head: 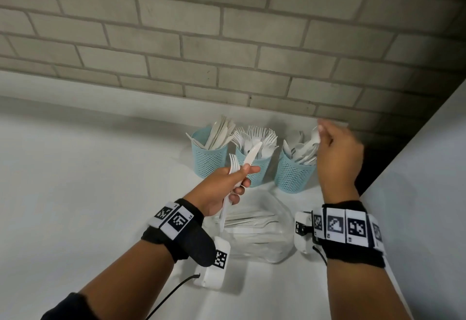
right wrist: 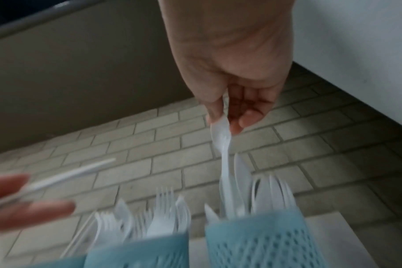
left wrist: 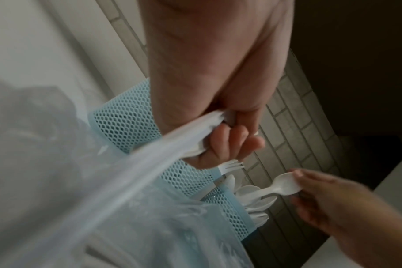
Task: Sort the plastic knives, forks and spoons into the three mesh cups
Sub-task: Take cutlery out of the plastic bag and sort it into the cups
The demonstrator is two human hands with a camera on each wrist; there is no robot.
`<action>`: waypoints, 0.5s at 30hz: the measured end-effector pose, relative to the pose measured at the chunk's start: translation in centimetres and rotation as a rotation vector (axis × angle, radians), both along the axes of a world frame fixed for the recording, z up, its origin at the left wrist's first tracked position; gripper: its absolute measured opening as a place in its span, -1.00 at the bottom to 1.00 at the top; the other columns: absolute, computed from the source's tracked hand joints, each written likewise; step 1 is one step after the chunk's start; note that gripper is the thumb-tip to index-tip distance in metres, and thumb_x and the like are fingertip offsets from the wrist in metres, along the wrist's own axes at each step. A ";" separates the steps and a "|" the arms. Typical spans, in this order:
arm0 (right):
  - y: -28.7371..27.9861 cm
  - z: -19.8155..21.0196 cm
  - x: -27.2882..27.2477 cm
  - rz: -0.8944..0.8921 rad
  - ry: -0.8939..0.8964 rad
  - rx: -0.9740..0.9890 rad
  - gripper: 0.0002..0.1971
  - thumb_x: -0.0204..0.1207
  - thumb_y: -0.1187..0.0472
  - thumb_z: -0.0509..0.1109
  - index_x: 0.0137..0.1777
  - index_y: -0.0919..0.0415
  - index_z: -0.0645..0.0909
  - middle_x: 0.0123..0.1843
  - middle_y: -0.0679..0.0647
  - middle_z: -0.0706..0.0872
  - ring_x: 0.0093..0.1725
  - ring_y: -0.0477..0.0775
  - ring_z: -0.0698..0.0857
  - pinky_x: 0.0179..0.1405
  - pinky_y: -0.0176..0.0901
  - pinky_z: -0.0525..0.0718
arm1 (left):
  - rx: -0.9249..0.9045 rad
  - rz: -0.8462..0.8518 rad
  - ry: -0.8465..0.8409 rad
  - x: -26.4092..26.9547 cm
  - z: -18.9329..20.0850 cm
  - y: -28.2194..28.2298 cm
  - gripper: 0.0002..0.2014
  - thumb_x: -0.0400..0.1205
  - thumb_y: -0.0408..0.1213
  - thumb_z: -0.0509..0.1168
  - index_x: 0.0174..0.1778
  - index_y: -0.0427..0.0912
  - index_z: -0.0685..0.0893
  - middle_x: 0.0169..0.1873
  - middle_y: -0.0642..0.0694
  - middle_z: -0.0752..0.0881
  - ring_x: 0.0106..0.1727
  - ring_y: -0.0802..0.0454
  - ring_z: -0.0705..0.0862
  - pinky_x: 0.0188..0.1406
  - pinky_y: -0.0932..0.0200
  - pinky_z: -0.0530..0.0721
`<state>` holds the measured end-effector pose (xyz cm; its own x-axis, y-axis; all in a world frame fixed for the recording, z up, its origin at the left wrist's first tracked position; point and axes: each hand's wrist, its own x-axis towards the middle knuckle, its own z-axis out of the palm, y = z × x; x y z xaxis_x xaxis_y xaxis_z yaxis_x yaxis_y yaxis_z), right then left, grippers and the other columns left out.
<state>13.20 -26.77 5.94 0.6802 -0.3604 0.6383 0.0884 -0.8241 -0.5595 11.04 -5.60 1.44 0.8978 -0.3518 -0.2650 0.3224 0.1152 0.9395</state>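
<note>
Left hand point(head: 222, 188): raised in front of the cups, fingers curled round a knife point(head: 249, 157) and a fork point(head: 234, 164), whose heads stick up above the thumb; the handles run down past the palm.
Right hand point(head: 335, 153): held above the right cup, thumb and fingers pinching a spoon point(left wrist: 283, 185) by its bowl; the handle points down into that cup.
Left cup point(head: 209, 158): pale blue mesh, upright, filled with white knives.
Middle cup point(head: 257, 171): same kind, just beside the left one, filled with forks, tines up.
Right cup point(head: 292, 176): same kind, just beside the middle one, filled with spoons.
Bag point(head: 254, 231): clear plastic, lying on the counter near the cups, between the two wrists; more white cutlery shows inside it, the kinds too blurred to tell.
Counter point(head: 88, 168): white, flat, bearing the three cups in a row and the bag.
Wall point(head: 227, 29): grey brick, directly behind the cups.
Wristbands point(head: 350, 226): black, with white squares printed in black patterns, one on each wrist.
</note>
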 end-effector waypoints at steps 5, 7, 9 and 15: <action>0.4 -3.3 0.8 -0.032 0.384 -0.163 -0.72 0.63 0.08 0.26 0.27 0.01 0.67 0.38 0.29 0.54 0.28 0.39 0.38 0.25 0.14 0.42 | -0.140 -0.003 0.112 0.1 0.2 0.6 -0.64 0.75 -0.14 0.06 0.27 -0.24 0.64 -0.40 0.04 0.57 -0.45 0.17 0.38 -0.53 0.36 0.37; 1.0 -2.8 0.7 -0.054 0.399 -0.146 -0.71 0.63 0.08 0.26 0.30 -0.01 0.65 0.45 0.26 0.46 0.35 0.38 0.32 0.31 0.15 0.34 | -0.196 0.005 0.130 0.2 0.3 1.0 -0.64 0.74 -0.20 0.05 0.28 -0.28 0.63 -0.40 0.02 0.61 -0.44 0.16 0.41 -0.54 0.34 0.42; 2.0 -2.1 0.7 -0.019 0.333 -0.119 -0.68 0.62 0.11 0.27 0.35 0.03 0.61 0.48 0.23 0.43 0.39 0.35 0.31 0.34 0.11 0.31 | -0.246 0.016 0.145 0.2 0.4 1.3 -0.65 0.73 -0.23 0.05 0.26 -0.30 0.64 -0.38 0.01 0.63 -0.44 0.16 0.43 -0.53 0.35 0.40; 6.9 0.6 -0.3 0.609 0.399 0.238 -0.51 0.61 0.10 0.30 0.53 -0.02 0.36 0.04 0.00 0.68 -0.02 -0.09 0.62 -0.18 -0.60 0.49 | -0.292 0.044 0.095 0.1 0.6 1.4 -0.69 0.74 -0.21 0.07 0.13 -0.27 0.68 -0.37 0.02 0.68 -0.44 0.20 0.46 -0.53 0.38 0.39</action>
<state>12.95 -19.90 6.58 0.9654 0.0552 0.2547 0.2425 -0.5482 -0.8004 11.16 -4.24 2.09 0.8898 -0.3866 -0.2423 0.3962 0.3913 0.8306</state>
